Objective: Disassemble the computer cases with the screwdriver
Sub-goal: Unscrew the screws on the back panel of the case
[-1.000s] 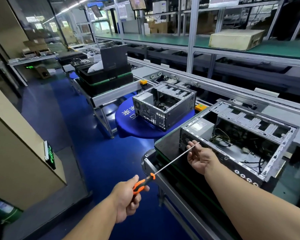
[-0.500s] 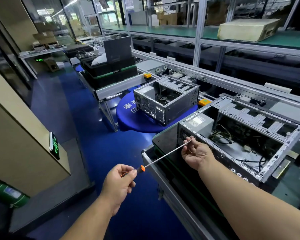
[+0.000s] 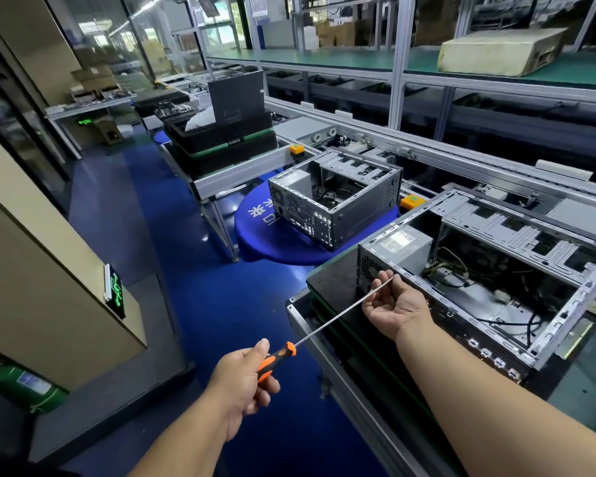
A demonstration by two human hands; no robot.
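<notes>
A long screwdriver with an orange and black handle stretches between my hands. My left hand grips the handle low in the middle. My right hand pinches the thin metal shaft near its tip, right at the rear corner of the near computer case. That case lies open on its side, with a grey power supply, wires and drive bays showing. A second open computer case stands farther back on a round blue table.
The near case rests on a black slab on the conveyor bench. Stacked black trays sit on a bench beyond. A beige box lies on the green upper shelf. A blue floor aisle runs left, bordered by a beige cabinet.
My left hand slid back along the handle, so more orange grip shows than half a second ago. The view moved closer to the near case. My right hand stays on the shaft.
</notes>
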